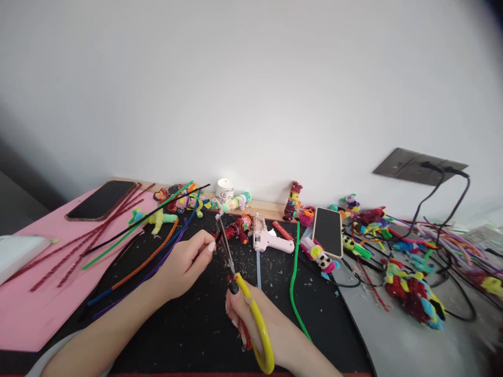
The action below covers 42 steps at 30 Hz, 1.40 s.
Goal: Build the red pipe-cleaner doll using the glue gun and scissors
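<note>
- Yellow-handled scissors [257, 309] lie nearest, in front at the middle, blades pointing far and a little left. They look stiff and fairly light, with smooth metal that could slip; the handle loops seem the place to take hold. The right hand [244, 312] has its fingers curled around them, thumb laid near the pivot.
- Black mat [176, 335], the largest thing under the work, dotted with small scraps.
- Pink paper [78, 283] to the left, with red glittery stems [76, 251] across it.
- Two phones: one [101, 200] far left on the paper, the other [328, 232] right of the middle.
- Pale glue gun [279, 242] on the mat, just beyond the scissors.
- Fuzzy red figure [293, 201], upright near the wall.
- Dark strip [219, 239], smallest, close beside the blades at the left hand's [192, 264] fingertips. It is probably light, soft and easily bent, best pinched near its end. The left fingers are drawn together, thumb against forefinger, and seem to pinch it; its hidden part I cannot tell.
</note>
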### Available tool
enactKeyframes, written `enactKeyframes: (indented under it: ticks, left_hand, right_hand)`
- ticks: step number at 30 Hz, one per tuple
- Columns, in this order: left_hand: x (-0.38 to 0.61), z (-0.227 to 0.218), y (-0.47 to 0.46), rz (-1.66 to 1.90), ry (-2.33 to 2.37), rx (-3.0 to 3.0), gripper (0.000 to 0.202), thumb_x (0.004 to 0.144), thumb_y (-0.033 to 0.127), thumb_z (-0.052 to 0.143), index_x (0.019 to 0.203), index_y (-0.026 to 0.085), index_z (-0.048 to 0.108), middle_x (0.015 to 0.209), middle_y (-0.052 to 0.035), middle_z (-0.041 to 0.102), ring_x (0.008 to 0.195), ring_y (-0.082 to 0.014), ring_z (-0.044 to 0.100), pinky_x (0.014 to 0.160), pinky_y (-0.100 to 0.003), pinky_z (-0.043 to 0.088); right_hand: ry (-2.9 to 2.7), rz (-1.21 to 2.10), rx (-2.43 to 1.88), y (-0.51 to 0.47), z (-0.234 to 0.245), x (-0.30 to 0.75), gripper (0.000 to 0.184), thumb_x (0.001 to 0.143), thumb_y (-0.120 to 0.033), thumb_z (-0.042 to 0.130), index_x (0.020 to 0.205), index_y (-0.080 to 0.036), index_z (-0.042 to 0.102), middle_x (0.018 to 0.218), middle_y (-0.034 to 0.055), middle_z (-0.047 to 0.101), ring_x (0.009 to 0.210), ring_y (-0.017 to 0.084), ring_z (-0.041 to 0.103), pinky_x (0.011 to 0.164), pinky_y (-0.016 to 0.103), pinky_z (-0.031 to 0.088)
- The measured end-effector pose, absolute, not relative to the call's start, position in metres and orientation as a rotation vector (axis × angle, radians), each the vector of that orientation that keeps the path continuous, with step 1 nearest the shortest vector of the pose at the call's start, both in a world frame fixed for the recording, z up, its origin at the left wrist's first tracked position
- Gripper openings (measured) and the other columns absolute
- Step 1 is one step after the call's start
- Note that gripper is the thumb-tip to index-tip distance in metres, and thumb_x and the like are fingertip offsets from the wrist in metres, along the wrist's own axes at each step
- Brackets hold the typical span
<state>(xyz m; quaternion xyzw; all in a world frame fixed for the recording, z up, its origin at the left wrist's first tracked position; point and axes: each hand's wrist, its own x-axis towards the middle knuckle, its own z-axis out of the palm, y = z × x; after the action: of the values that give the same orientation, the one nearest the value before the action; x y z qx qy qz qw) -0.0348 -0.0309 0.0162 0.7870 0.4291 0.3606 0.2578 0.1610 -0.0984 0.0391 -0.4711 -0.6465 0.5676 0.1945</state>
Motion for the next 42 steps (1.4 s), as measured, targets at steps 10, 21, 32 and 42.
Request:
enactKeyframes:
  ticks: [10,21,32,42]
  left_hand:
    - [-0.032,0.017,-0.03,0.956,1.133,2.156,0.019,0.095,0.027,0.032,0.078,0.022,0.041,0.053,0.0085,0.043,0.046,-0.0111,0.041,0.049,-0.024,0.031]
    - [-0.03,0.021,-0.035,0.946,1.172,2.123,0.022,0.094,0.029,0.033,0.076,0.022,0.041,0.052,0.0078,0.045,0.046,-0.0114,0.042,0.05,-0.025,0.03]
    - [-0.028,0.024,-0.037,0.938,1.161,2.121,0.023,0.094,0.029,0.031,0.075,0.022,0.04,0.052,0.0083,0.043,0.045,-0.0109,0.04,0.05,-0.025,0.03]
    - [-0.03,0.019,-0.032,0.929,1.115,2.19,0.021,0.094,0.028,0.034,0.076,0.021,0.043,0.051,0.0085,0.043,0.044,-0.0105,0.042,0.048,-0.024,0.03]
  right_hand:
    - [-1.767,1.534,-1.371,-0.099,0.033,0.157,0.057,0.089,-0.07,0.026,0.071,-0.019,0.043,0.057,-0.0044,0.041,0.052,0.007,0.038,0.049,0.02,0.032]
    - [-1.726,1.515,-1.386,-0.096,0.026,0.154,0.056,0.088,-0.069,0.029,0.069,-0.019,0.043,0.055,-0.0044,0.041,0.051,0.008,0.038,0.048,0.02,0.031]
    - [-1.675,1.505,-1.384,-0.096,0.021,0.15,0.052,0.089,-0.067,0.033,0.071,-0.019,0.041,0.058,-0.0048,0.042,0.05,0.007,0.036,0.047,0.02,0.028]
    - [-1.738,1.442,-1.415,-0.098,0.05,0.145,0.034,0.093,-0.049,0.039,0.078,-0.018,0.041,0.071,-0.0006,0.049,0.058,0.009,0.037,0.051,0.021,0.031]
